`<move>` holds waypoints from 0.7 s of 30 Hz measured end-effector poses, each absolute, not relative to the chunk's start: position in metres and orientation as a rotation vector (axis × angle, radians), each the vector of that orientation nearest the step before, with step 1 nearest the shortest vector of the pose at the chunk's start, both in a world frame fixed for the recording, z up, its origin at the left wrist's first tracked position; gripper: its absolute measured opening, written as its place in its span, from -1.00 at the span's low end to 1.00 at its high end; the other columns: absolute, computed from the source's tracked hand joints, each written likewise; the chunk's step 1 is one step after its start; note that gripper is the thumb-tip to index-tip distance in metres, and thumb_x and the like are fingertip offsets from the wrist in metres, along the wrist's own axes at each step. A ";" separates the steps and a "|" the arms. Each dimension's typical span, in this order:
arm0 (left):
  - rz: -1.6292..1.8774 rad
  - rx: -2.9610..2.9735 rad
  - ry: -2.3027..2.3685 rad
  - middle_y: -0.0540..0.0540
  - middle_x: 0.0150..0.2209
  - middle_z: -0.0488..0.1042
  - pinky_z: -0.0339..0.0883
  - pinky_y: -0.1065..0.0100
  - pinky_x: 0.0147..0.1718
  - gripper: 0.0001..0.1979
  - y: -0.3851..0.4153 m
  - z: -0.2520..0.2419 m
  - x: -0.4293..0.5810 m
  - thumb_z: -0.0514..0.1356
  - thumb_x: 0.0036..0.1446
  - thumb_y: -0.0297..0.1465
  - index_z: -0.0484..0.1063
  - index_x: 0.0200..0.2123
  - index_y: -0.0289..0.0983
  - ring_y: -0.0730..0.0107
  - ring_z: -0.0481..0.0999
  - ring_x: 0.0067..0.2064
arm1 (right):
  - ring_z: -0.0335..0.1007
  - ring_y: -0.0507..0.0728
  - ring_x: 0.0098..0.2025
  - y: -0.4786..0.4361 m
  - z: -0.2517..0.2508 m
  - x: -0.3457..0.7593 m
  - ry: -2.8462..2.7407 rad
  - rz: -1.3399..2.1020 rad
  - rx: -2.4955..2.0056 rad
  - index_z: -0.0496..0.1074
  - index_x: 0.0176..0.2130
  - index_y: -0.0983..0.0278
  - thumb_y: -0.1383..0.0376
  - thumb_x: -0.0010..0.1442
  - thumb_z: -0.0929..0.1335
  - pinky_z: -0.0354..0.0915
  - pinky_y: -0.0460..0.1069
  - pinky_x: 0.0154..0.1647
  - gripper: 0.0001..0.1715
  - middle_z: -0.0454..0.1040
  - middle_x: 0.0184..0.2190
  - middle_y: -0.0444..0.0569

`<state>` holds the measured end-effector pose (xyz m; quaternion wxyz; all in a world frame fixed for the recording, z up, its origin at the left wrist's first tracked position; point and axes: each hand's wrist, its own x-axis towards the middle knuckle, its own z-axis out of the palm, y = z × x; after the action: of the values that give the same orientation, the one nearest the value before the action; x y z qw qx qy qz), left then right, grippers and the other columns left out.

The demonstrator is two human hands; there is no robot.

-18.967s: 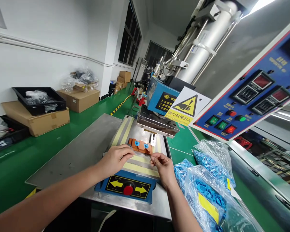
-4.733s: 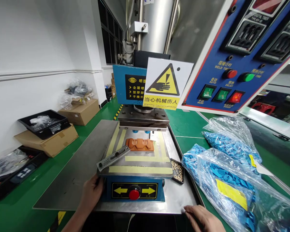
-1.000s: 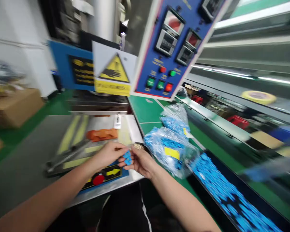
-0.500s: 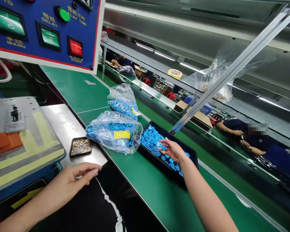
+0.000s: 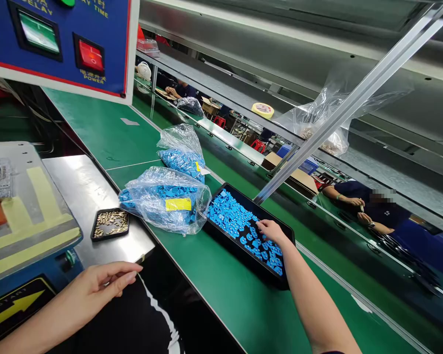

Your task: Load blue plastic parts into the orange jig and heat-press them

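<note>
Right hand (image 5: 272, 231) down in a black rectangular plastic tray (image 5: 239, 253) of small blue plastic parts (image 5: 229, 216).
The tray rests on a long green work surface (image 5: 192, 270), and the right hand's fingertips are bent together at the parts; whether they grip one cannot be told. The left hand (image 5: 109, 286) hangs well apart from the tray, near the edge of a shiny silver metal plate (image 5: 76, 179), thumb and forefinger drawn close; whether anything sits between them cannot be told. On the plate, a small black squarish dish (image 5: 93, 235) holds tiny gold-coloured metal pieces (image 5: 110, 223). Just beside the tray lies a clear plastic bag with a yellow label (image 5: 177, 204), filled with blue parts.
</note>
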<state>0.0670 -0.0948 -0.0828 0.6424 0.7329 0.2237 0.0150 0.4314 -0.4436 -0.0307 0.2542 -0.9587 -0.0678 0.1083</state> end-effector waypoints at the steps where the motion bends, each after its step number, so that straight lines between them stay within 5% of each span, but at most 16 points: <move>1: 0.022 1.669 0.505 -0.07 -0.44 0.60 0.42 0.37 -0.39 -0.56 -0.096 -0.084 0.067 0.29 -0.20 0.04 0.60 -0.32 -0.12 0.16 0.55 -0.33 | 0.49 0.11 -0.34 -0.446 -0.029 0.434 -0.212 0.243 -2.668 0.53 -0.29 0.30 0.24 0.13 0.32 0.35 -0.05 -0.32 -0.78 0.55 -0.40 0.01; 5: 0.014 1.628 0.518 -0.07 -0.39 0.61 0.43 0.35 -0.35 -0.57 -0.098 -0.081 0.065 0.30 -0.23 0.04 0.60 -0.33 -0.10 0.10 0.56 -0.23 | 0.47 0.17 -0.17 -0.451 -0.026 0.443 -0.310 0.085 -2.871 0.56 -0.30 0.25 0.34 0.08 0.32 0.28 -0.03 -0.15 -0.78 0.57 -0.25 0.04; 11: -0.010 1.525 0.583 -0.08 -0.33 0.62 0.45 0.32 -0.33 -0.55 -0.097 -0.073 0.059 0.35 -0.38 0.03 0.61 -0.39 -0.09 0.02 0.56 -0.15 | 0.47 0.20 -0.16 -0.445 -0.039 0.446 -0.371 0.046 -3.041 0.54 -0.19 0.26 0.37 -0.04 0.40 0.28 -0.01 -0.16 -0.66 0.58 -0.26 0.07; 21: -0.012 1.557 0.537 -0.06 -0.32 0.61 0.43 0.30 -0.27 -0.56 -0.093 -0.093 0.051 0.29 -0.21 0.04 0.59 -0.31 -0.11 0.06 0.55 -0.12 | 0.50 0.11 -0.21 -0.443 -0.031 0.447 -0.435 -0.011 -2.952 0.58 -0.24 0.23 0.42 0.05 0.32 0.30 -0.09 -0.19 -0.70 0.60 -0.25 -0.04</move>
<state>0.0509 -0.0927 -0.0928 0.6796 0.6935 0.2391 -0.0052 0.4474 -0.4426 -0.0308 0.0788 -0.9862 -0.1453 -0.0036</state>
